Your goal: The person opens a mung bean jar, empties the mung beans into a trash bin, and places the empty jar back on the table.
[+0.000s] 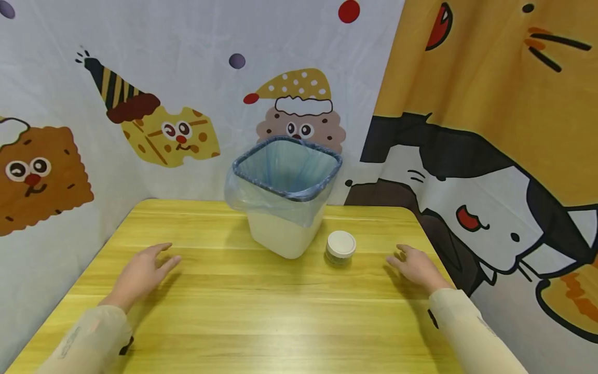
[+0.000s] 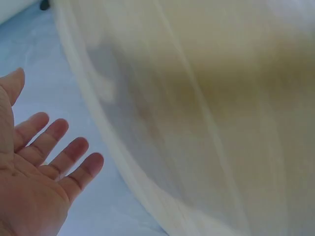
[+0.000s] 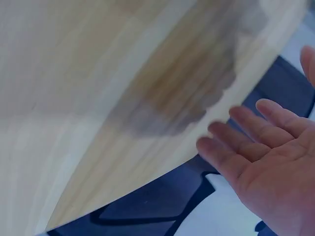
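In the head view a whitish bin [image 1: 285, 231] stands toward the back of the table, lined with a translucent blue bag [image 1: 299, 205] folded over its rim. Just right of it sits a small round jar [image 1: 340, 247] with a white lid. My left hand [image 1: 142, 272] is over the table's left side, well apart from the bin, fingers loosely extended. On the other side my right hand [image 1: 418, 267] is to the right of the jar, holding nothing. Both wrist views show a bare palm with relaxed, spread fingers.
The yellow wood-grain table [image 1: 280, 317] has rounded far corners. Behind it hangs a white cloth [image 1: 187, 31] printed with cartoon food, and a yellow cartoon curtain [image 1: 490, 104] covers the right side.
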Motion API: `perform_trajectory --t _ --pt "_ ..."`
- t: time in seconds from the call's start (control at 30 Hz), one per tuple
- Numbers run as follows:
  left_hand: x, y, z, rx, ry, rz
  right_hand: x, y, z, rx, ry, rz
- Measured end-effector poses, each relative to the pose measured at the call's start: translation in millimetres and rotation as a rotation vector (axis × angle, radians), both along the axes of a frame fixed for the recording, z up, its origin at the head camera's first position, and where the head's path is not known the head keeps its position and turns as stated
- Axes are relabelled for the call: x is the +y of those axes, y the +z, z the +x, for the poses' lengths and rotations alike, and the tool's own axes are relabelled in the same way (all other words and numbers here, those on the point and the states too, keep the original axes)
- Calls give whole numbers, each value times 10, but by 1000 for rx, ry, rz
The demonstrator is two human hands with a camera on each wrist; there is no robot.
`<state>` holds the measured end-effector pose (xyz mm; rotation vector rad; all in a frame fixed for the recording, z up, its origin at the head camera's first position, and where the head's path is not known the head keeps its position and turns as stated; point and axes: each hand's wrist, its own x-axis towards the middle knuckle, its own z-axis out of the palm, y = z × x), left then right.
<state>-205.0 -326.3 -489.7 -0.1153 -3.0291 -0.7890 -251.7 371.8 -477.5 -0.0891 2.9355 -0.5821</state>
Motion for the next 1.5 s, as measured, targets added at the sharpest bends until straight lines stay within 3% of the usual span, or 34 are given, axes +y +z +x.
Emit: perform_trajectory --t 0.27,0.5,0.93,1.5 --pt "294 81 93 59 -22 25 -282 115 115 -20 -9 -214" --pt "616 123 187 99 -75 82 -431 40 130 -92 37 -412" --pt "1102 128 348 116 -173 188 -755 -48 88 -70 108 -429" --pt "1381 109 559 45 -215 245 -1069 -137 22 -9 109 -413"
